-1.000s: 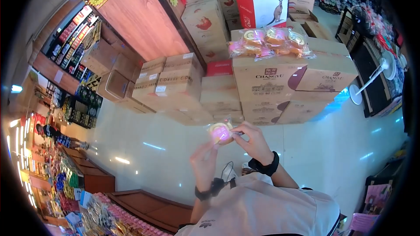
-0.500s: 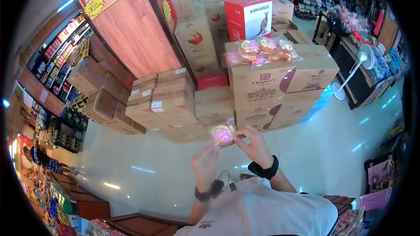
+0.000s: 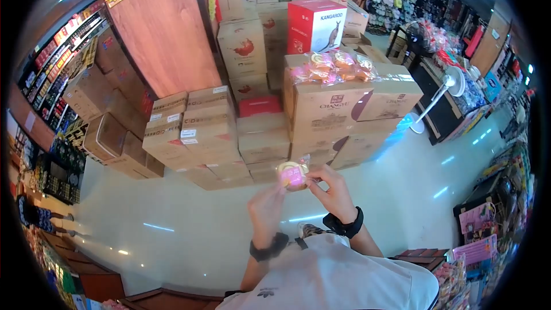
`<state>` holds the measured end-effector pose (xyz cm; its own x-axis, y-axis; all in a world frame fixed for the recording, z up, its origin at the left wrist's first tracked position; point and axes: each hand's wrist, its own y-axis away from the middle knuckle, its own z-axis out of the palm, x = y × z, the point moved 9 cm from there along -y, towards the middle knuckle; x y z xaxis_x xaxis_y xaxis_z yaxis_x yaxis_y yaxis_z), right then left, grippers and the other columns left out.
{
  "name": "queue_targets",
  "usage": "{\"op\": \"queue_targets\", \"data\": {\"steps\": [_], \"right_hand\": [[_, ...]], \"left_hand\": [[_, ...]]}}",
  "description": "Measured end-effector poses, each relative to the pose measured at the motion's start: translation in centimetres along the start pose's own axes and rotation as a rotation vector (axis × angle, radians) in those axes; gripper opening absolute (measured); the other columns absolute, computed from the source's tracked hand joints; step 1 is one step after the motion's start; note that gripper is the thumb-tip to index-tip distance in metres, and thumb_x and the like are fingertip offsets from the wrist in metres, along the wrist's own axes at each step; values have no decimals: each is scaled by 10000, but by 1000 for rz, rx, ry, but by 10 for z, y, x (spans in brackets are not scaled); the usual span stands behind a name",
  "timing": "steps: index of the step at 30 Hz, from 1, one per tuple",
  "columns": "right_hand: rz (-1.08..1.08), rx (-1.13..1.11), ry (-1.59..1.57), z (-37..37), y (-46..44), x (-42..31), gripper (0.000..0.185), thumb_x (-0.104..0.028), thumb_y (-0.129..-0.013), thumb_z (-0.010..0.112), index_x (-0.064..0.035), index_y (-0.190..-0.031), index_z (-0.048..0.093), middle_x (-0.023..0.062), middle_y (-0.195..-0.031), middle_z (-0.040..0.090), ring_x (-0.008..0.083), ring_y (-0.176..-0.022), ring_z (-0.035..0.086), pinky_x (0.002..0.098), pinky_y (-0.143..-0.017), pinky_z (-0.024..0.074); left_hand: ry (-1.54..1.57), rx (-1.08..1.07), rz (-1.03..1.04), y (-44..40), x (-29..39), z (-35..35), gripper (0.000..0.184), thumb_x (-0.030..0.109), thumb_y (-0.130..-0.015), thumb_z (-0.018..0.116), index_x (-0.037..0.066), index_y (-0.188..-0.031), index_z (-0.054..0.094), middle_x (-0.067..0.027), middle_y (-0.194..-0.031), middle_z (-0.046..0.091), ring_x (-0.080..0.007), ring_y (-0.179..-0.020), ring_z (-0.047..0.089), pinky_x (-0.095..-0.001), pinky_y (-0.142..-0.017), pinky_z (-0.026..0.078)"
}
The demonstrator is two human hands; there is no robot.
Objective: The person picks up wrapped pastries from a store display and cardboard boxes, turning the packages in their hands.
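A small round bun or cake in a clear wrapper (image 3: pixel 293 176), with a pink label on its front, is held up in front of my chest. My left hand (image 3: pixel 267 205) pinches its lower left edge. With closed fingers, my right hand (image 3: pixel 331 191) grips the wrapper's right side. Several similar wrapped cakes (image 3: pixel 336 68) lie in a cluster on top of a brown carton stack (image 3: pixel 327 103) ahead. Behind them stands a red and white box (image 3: pixel 317 26) marked KANGAROO.
Further cartons (image 3: pixel 206 117) are stacked to the left of centre, beside a wood-faced pillar (image 3: pixel 163 34). A white fan (image 3: pixel 453 82) stands at the right. Shiny floor (image 3: pixel 189 218) lies between me and the cartons. A person (image 3: pixel 37 215) is at the far left.
The whole view has shifted, with the cartons and pillar now further left in the picture. Both hands keep hold of the wrapped cake, its label now turned more toward me.
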<state>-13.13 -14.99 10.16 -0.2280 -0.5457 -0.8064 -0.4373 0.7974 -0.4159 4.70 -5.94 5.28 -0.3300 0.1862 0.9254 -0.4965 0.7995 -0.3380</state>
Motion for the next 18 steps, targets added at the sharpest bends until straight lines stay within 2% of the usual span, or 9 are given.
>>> {"op": "queue_targets", "data": {"steps": [3, 7, 12, 15, 18], "right_hand": [[22, 43, 29, -11, 7, -2, 111, -26, -912, 716, 1, -1019, 702, 127, -906, 652, 291, -817, 644, 346, -697, 501], [59, 101, 3, -25, 9, 5, 148, 11, -886, 734, 19, -1032, 708, 118, -943, 682, 243, -857, 659, 320, -747, 517], [110, 132, 41, -41, 8, 18, 150, 11, -889, 733, 21, -1036, 708, 119, -955, 684, 236, -846, 662, 317, -757, 523], [104, 147, 50, -53, 5, 34, 150, 7, -892, 735, 21, -1039, 710, 119, -957, 685, 229, -839, 662, 315, -756, 522], [124, 161, 31, -66, 0, 53, 150, 0, -894, 737, 18, -1042, 714, 117, -943, 682, 225, -836, 663, 313, -749, 517]], "left_hand": [[39, -38, -20, -4, 7, 9, 204, 41, -903, 760, -37, -1092, 758, -197, -956, 761, -278, -837, 733, -337, -769, 559], [79, -83, 12, -9, 1, 27, 196, 62, -915, 750, -37, -1084, 760, -185, -950, 761, -275, -830, 727, -329, -770, 554], [67, -149, 15, -25, 4, 51, 184, 67, -916, 749, -42, -1065, 756, -185, -950, 757, -286, -841, 729, -342, -785, 556], [29, -178, 54, -31, 9, 68, 217, 14, -926, 744, -60, -1130, 746, -139, -1030, 764, -149, -906, 706, -272, -836, 548], [40, -152, 84, -38, 16, 85, 191, 62, -916, 744, -49, -1071, 749, -195, -960, 750, -293, -846, 726, -343, -777, 557]]}}
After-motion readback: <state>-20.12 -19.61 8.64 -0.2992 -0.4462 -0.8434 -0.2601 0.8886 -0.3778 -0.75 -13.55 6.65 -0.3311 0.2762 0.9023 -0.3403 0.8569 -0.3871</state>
